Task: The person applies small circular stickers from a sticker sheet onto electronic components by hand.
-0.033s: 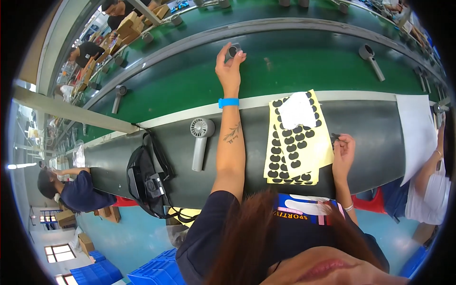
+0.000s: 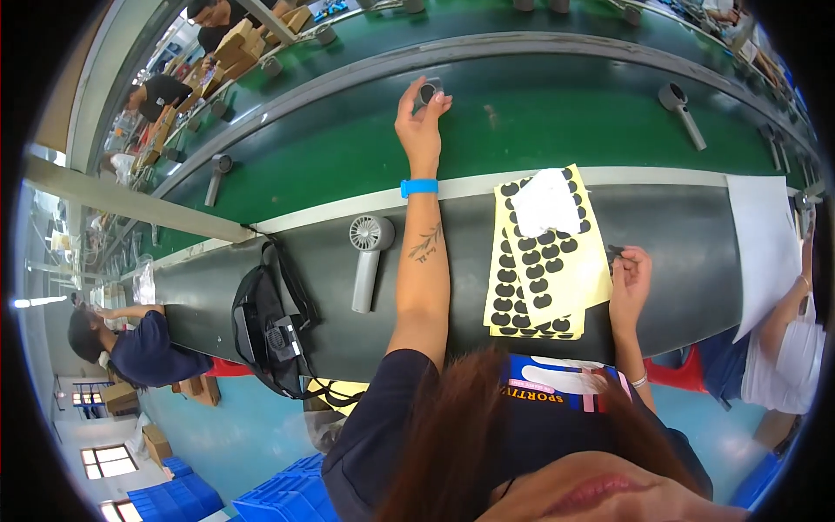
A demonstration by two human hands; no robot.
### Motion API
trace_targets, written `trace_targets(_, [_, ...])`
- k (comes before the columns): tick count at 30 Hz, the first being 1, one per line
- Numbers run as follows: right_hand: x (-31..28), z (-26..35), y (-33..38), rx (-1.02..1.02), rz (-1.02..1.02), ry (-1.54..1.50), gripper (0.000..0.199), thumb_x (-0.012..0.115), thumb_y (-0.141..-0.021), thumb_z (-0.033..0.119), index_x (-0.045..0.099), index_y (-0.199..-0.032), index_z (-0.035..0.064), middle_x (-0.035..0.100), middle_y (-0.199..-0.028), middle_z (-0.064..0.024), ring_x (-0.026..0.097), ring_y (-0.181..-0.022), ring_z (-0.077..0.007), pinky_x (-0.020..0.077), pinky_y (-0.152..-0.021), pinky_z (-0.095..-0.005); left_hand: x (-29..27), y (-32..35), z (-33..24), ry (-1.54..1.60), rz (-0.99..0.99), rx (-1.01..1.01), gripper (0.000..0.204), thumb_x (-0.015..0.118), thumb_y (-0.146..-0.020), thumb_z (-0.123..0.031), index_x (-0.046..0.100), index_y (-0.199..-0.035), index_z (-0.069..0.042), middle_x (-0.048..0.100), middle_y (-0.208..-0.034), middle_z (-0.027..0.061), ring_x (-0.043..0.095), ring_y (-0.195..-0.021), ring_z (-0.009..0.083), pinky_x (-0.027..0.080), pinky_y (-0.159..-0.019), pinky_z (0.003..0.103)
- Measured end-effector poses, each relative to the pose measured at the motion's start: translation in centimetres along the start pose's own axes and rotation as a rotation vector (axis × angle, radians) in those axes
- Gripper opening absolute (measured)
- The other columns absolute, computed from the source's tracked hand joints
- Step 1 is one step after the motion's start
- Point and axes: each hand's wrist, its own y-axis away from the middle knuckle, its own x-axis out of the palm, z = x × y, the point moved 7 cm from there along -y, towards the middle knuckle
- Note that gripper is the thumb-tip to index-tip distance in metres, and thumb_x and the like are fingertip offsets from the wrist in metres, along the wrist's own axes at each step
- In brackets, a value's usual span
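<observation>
My left hand [image 2: 420, 129] reaches far out over the green conveyor belt. Its thumb and fingers close round a small grey piece with a dark round face [image 2: 427, 92], which resembles the head of a handheld fan; the fingers hide part of it. To the right, my right hand [image 2: 630, 283] pinches a small black sticker [image 2: 616, 252] between thumb and fingertips, just beside the yellow sticker sheets [image 2: 565, 291]. Black, notched round stickers cover these sheets, and a crumpled white paper [image 2: 546, 204] lies on top. A grey handheld fan [image 2: 366, 270] rests left of my left forearm.
A black bag [image 2: 270, 309] lies on the dark worktop at left. More grey fans, one left [image 2: 217, 178] and one right [image 2: 683, 113], lie on the belt. A white sheet [image 2: 761, 244] hangs at the right edge. Co-workers sit on both sides; blue crates [image 2: 287, 494] stand below.
</observation>
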Motion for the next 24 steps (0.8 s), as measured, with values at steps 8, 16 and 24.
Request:
trace_targets(8, [-0.2, -0.3, 0.0, 0.021, 0.033, 0.063, 0.017, 0.053, -0.091, -0.003, 0.049, -0.107, 0.001, 0.046, -0.119, -0.007, 0.051, -0.087, -0.0068, 0.042, -0.077, -0.0197, 0.0, -0.2, -1.6, 0.216, 0.049, -0.15, 0.037, 0.048, -0.097, -0.014, 0.048, -0.126, 0.009, 0.059, -0.11, 0.019, 0.067, -0.087, 0.0315, 0.058, -0.08, 0.035])
trace_targets(16, [0.0, 0.4, 0.1, 0.004, 0.016, 0.045, 0.014, 0.052, -0.09, -0.004, 0.05, -0.103, 0.0, 0.047, -0.116, -0.0062, 0.05, -0.083, -0.0056, 0.0412, -0.071, -0.0186, 6.5, 2.0, -13.3, 0.342, 0.285, 0.031, 0.033, 0.047, -0.096, -0.012, 0.043, -0.125, 0.004, 0.048, -0.13, 0.0225, 0.066, -0.091, 0.0373, 0.058, -0.08, 0.04])
trace_targets(24, [-0.4, -0.2, 0.5, 0.047, 0.001, -0.043, 0.03, 0.053, -0.089, -0.006, 0.045, -0.117, -0.0002, 0.047, -0.117, -0.0069, 0.051, -0.081, -0.0067, 0.0421, -0.068, -0.02, 8.9, 5.9, -19.1, 0.248, 0.426, 0.334, 0.048, 0.061, -0.082, 0.006, 0.038, -0.123, -0.005, 0.041, -0.133, 0.0255, 0.067, -0.084, 0.0369, 0.061, -0.071, 0.04])
